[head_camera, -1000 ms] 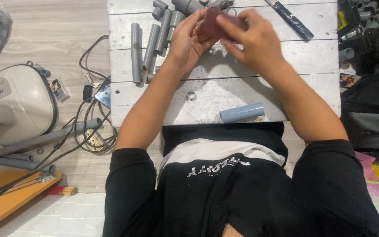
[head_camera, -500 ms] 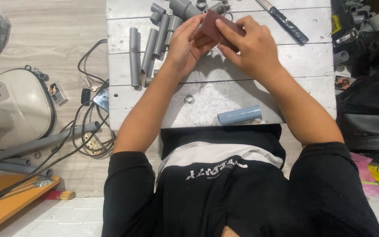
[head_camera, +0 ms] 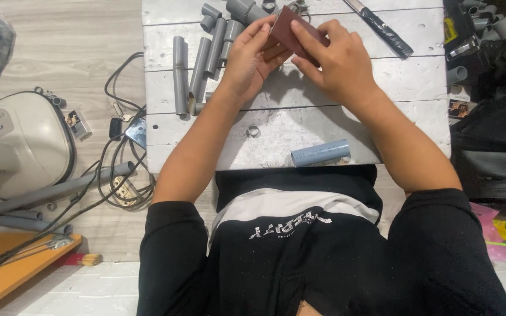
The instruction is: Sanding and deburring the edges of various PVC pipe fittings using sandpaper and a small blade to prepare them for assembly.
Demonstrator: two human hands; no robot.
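Reddish-brown sandpaper sheet (head_camera: 291, 32) pinched between left hand (head_camera: 252, 58) and right hand (head_camera: 335, 61) above white plank table (head_camera: 405, 76).

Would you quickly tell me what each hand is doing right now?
Left hand: closed on the brown sheet.
Right hand: closed on the same brown sheet.

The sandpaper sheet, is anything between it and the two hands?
Nothing visible: the left hand and right hand both grip the reddish-brown sandpaper sheet directly, above the white plank table.
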